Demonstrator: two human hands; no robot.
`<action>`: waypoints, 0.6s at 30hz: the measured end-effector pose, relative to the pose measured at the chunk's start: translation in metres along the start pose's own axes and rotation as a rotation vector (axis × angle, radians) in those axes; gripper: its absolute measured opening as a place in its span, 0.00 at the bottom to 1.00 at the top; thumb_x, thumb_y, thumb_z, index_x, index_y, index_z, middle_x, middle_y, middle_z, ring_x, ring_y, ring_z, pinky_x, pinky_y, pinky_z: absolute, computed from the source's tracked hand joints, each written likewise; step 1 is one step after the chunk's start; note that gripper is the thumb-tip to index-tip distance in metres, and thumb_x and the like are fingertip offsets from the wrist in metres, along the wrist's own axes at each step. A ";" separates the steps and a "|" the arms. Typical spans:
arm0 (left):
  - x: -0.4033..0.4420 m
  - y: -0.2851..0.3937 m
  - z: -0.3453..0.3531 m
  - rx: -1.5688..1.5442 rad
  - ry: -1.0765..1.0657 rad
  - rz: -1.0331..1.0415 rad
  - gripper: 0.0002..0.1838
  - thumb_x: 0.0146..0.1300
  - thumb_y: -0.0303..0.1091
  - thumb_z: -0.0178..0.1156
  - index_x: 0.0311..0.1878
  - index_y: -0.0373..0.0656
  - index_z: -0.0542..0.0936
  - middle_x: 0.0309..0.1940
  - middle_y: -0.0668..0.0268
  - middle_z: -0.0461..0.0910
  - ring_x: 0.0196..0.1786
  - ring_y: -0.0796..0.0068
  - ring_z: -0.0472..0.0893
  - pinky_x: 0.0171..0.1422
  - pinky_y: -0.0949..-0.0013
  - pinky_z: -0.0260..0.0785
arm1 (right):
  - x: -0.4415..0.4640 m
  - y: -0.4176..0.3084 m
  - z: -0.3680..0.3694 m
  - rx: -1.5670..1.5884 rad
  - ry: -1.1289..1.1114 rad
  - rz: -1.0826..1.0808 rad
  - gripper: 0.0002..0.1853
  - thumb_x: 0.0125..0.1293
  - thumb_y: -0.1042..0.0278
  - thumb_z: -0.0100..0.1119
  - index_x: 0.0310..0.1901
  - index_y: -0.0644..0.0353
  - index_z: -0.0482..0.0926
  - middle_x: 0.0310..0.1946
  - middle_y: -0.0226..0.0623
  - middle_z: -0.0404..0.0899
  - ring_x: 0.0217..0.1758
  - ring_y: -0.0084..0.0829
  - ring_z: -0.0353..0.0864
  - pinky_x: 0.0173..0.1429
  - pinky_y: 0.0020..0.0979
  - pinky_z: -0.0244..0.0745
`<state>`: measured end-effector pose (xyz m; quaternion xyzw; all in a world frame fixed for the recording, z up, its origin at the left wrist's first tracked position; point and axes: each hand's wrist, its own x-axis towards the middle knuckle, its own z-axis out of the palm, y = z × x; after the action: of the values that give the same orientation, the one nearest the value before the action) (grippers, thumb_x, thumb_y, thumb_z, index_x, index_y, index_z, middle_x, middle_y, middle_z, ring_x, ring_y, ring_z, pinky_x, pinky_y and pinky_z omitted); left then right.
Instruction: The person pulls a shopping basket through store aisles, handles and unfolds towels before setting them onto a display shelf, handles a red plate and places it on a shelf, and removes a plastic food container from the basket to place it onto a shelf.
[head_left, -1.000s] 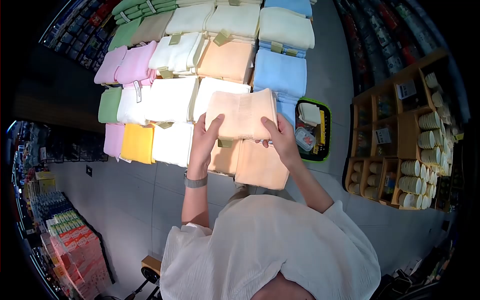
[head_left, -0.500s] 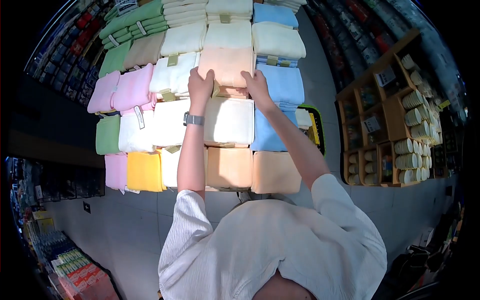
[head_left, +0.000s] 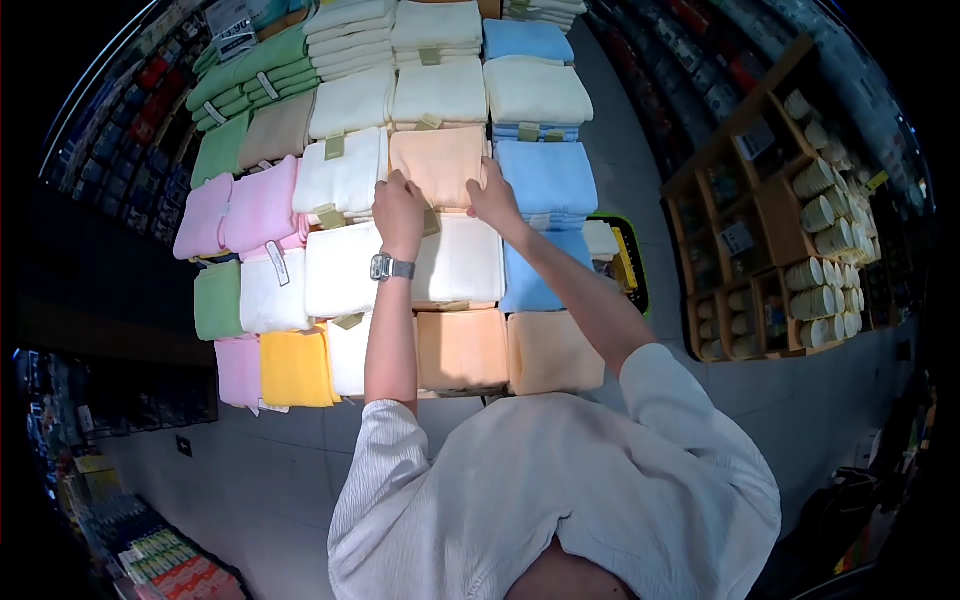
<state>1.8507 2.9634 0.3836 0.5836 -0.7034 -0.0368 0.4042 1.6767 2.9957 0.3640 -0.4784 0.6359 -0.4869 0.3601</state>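
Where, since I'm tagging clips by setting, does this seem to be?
Probably a shop: folded pastel cloths with tags lie in rows, a white rectangular sign shows large digits, and a brown wooden compartment rack displays pale round items.

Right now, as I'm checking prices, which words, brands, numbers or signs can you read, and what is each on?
"90": apparently ending the price on the white rectangular card beside the folded green cloths; preceding digits are unclear.
Too small or blurred: the tan paper tag near the left hand, the white paper strips, the white cards on the brown wooden shelf, and the grey-strapped wristwatch.
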 end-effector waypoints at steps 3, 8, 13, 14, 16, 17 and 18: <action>-0.002 0.001 0.000 0.060 -0.020 0.008 0.08 0.69 0.32 0.59 0.42 0.36 0.81 0.32 0.45 0.81 0.41 0.41 0.81 0.47 0.45 0.75 | 0.014 0.014 0.008 -0.025 -0.004 -0.035 0.32 0.72 0.66 0.56 0.73 0.65 0.59 0.52 0.59 0.83 0.29 0.41 0.90 0.36 0.39 0.84; -0.004 -0.007 0.011 0.036 0.041 0.068 0.08 0.69 0.33 0.61 0.43 0.37 0.79 0.36 0.45 0.80 0.41 0.41 0.81 0.45 0.45 0.75 | 0.025 0.034 0.015 -0.216 0.086 -0.185 0.33 0.71 0.65 0.58 0.73 0.65 0.58 0.49 0.63 0.83 0.36 0.51 0.89 0.46 0.46 0.84; -0.014 0.031 -0.021 0.080 0.030 -0.028 0.14 0.70 0.35 0.62 0.52 0.34 0.79 0.49 0.43 0.78 0.45 0.41 0.81 0.49 0.47 0.76 | 0.003 0.017 0.007 -0.359 0.182 -0.270 0.34 0.71 0.65 0.59 0.73 0.66 0.59 0.55 0.67 0.77 0.53 0.59 0.83 0.58 0.52 0.79; -0.018 0.035 -0.025 0.079 0.034 -0.024 0.14 0.70 0.35 0.62 0.52 0.34 0.79 0.49 0.43 0.78 0.45 0.41 0.81 0.49 0.47 0.76 | -0.007 0.011 0.006 -0.368 0.224 -0.308 0.34 0.70 0.65 0.60 0.73 0.66 0.59 0.57 0.67 0.75 0.57 0.62 0.80 0.60 0.53 0.77; -0.030 0.041 -0.033 0.216 0.186 0.093 0.16 0.70 0.35 0.62 0.54 0.32 0.79 0.54 0.43 0.76 0.51 0.42 0.80 0.55 0.50 0.75 | -0.037 -0.007 -0.005 -0.385 0.216 -0.289 0.34 0.70 0.65 0.61 0.73 0.67 0.59 0.56 0.64 0.74 0.54 0.59 0.81 0.58 0.52 0.78; -0.039 0.043 -0.036 0.216 0.188 0.097 0.16 0.70 0.35 0.62 0.54 0.32 0.79 0.54 0.43 0.76 0.51 0.42 0.80 0.55 0.50 0.75 | -0.053 -0.012 -0.012 -0.404 0.208 -0.267 0.34 0.70 0.65 0.62 0.72 0.67 0.60 0.56 0.61 0.74 0.51 0.57 0.82 0.56 0.51 0.79; -0.051 0.046 -0.039 0.174 0.187 0.129 0.16 0.70 0.35 0.62 0.54 0.32 0.79 0.54 0.43 0.77 0.54 0.44 0.79 0.57 0.51 0.74 | -0.066 -0.006 -0.018 -0.403 0.212 -0.267 0.34 0.70 0.65 0.62 0.72 0.67 0.60 0.56 0.61 0.74 0.51 0.57 0.82 0.56 0.51 0.79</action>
<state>1.8382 3.0376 0.4069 0.5708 -0.6992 0.1048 0.4175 1.6801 3.0635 0.3747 -0.5663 0.6856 -0.4410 0.1216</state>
